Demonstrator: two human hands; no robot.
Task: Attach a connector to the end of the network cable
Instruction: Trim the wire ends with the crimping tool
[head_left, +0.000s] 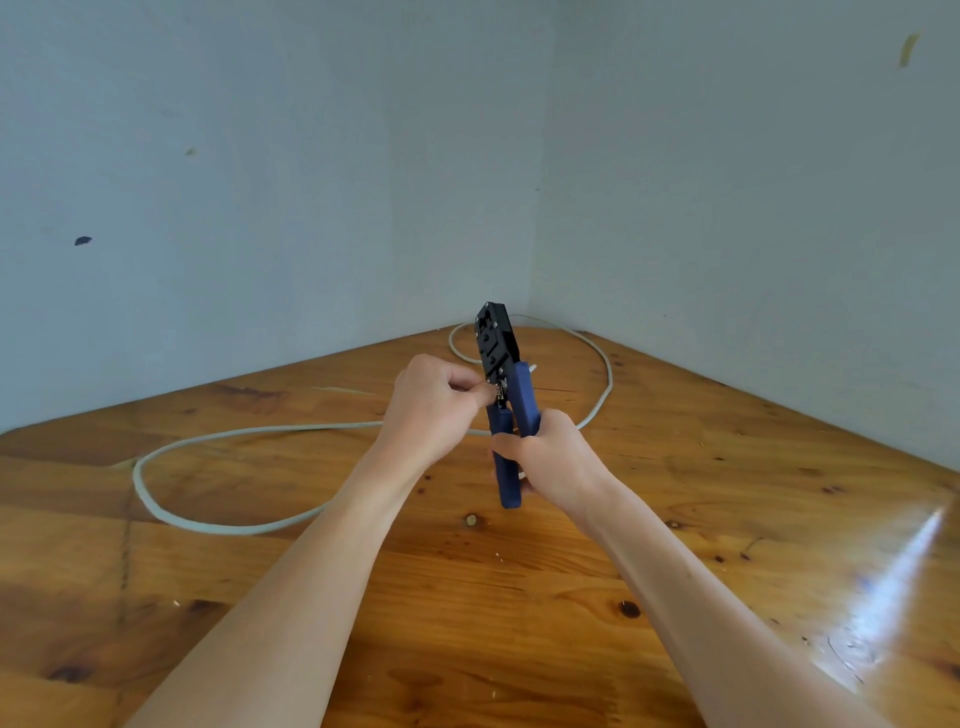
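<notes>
Both hands meet at frame centre. Right hand (550, 452) grips the crimping tool (501, 374); left hand (436, 400) pinches the connector (500, 388) at its head.

A glossy knotted wooden table (675, 519) fills the corner between two pale blue walls (260, 156); glare streaks its right edge.

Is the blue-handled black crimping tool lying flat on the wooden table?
No, the blue-handled black crimping tool is held upright above the wooden table, its handles gripped by the right hand.
</notes>
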